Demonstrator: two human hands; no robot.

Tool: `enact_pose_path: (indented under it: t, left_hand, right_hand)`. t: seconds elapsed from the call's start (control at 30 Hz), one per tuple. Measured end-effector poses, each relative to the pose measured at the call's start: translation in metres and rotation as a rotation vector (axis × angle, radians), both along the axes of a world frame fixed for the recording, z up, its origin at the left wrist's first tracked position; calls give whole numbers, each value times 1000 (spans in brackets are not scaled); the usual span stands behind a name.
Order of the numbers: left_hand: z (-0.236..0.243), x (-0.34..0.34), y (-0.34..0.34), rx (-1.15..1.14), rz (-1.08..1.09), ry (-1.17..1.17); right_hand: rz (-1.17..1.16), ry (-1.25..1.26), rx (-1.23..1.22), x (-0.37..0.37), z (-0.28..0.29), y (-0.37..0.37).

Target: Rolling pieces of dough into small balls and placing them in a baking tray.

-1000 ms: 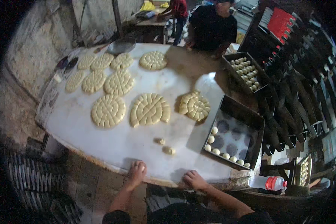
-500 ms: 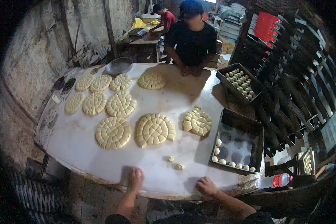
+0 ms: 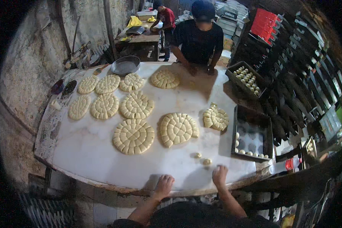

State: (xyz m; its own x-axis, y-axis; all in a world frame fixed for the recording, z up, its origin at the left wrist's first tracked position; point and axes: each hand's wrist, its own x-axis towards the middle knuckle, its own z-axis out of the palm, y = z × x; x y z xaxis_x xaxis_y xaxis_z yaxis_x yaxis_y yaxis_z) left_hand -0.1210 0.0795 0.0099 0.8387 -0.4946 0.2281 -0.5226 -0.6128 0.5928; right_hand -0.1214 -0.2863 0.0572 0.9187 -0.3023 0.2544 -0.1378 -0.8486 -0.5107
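Observation:
On the near edge of the pale tabletop, my left hand rests with its fingers curled under. My right hand is curled as well, knuckles up, just beside two small dough lumps. Whatever lies under either palm is hidden. Ahead of my hands are flat rounds of dough cut into blocks: a large one, another to its right, and a smaller, lumpier one near the dark baking tray. Dough balls line that tray's left and near sides.
Several more cut dough rounds cover the far left, near a round metal pan. A second tray of dough balls stands far right. A plastic bottle lies at the right edge. A co-worker stands across the table; another person works behind.
The view has swung left, so the tabletop appears shifted right. My right hand has come closer to the small dough lumps. The co-worker's hands have moved apart.

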Motion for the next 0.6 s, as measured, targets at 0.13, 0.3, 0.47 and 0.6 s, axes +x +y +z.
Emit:
enact_pose_path:
  t: [0.13,0.3,0.47,0.6]
  left_hand:
    - [-49,25,14,-171,3,155]
    - [-76,56,22,-582,300,421]
    - [-39,64,53,-610,606,722]
    - [2,45,47,-750,666,960]
  right_hand:
    - [223,-118,137,78,19,54]
    - [368,108,-222,116,-3,96]
    - [296,326,-184,123,-35,69]
    - [374,427,-211,131,-14,56]
